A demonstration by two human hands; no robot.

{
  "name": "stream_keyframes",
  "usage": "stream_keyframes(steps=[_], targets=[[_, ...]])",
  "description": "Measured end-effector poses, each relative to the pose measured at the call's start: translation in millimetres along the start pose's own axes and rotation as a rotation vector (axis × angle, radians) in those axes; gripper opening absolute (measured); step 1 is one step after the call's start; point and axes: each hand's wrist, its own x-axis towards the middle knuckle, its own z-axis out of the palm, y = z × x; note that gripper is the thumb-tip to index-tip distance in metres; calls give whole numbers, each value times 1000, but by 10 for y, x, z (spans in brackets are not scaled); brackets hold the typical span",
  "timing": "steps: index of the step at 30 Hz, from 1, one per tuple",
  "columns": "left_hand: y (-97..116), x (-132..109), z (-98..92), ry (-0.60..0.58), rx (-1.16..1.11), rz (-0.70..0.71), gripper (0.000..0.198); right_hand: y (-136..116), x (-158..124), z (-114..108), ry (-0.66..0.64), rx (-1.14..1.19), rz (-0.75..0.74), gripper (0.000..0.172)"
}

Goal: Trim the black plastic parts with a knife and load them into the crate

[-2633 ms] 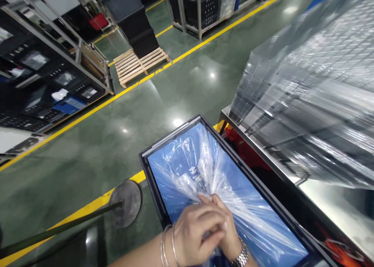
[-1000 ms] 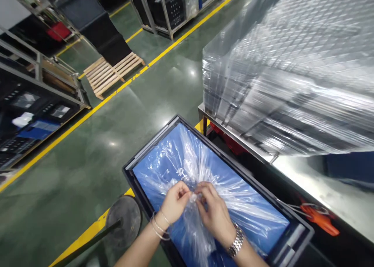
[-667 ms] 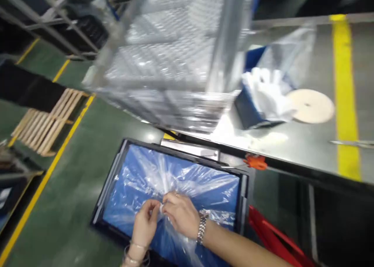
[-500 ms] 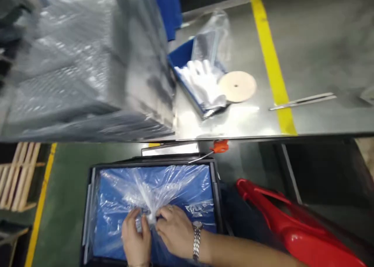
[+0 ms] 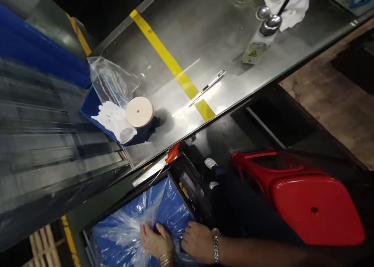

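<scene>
A clear plastic bag (image 5: 125, 224) lies gathered and creased over a blue surface (image 5: 173, 198) inside a black crate (image 5: 182, 189). My left hand (image 5: 157, 241) rests on the film beside the bunched part, thumb and fingers apart. Nearer the crate's right side, my right hand (image 5: 200, 241), with a metal-band watch at its wrist, touches the film with loosely bent fingers; its fingertips are partly hidden. Neither hand visibly grips anything. Orange-handled scissors (image 5: 172, 153) lie at the crate's far edge.
Above the crate runs a metal bench (image 5: 187, 115) bearing a blue tray (image 5: 89, 103) with white gloves (image 5: 113, 121), a tape roll (image 5: 139, 112), a cutter knife (image 5: 207, 87) and a pump bottle (image 5: 260, 43). A red stool (image 5: 318, 208) stands right; a wrapped stack (image 5: 58, 142) stands left.
My view has swung to the right and tilted. Both hands have left the bag's bunched neck and moved apart; the gathered film now lies flatter over the blue surface.
</scene>
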Motion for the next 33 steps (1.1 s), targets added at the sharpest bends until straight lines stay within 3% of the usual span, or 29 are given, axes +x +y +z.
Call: stream_keyframes(steps=[7,15,22,27,31,33], targets=[[-16,181,32,36,-5,63,79,1,204,-105,-142,-140,-20,18],[-65,179,169,76,-44,55,65,73,247,-143,-51,-168,-16,14],[-214,166,213,102,-34,105,60,4,192,-39,221,-59,-7,23],[-228,81,233,140,9,195,65,-50,80,-140,587,49,258,14],[-178,-234,320,209,49,194,57,294,-28,-94,823,77,492,40],[-143,-430,447,164,86,109,49,589,-5,-64,861,118,524,45]])
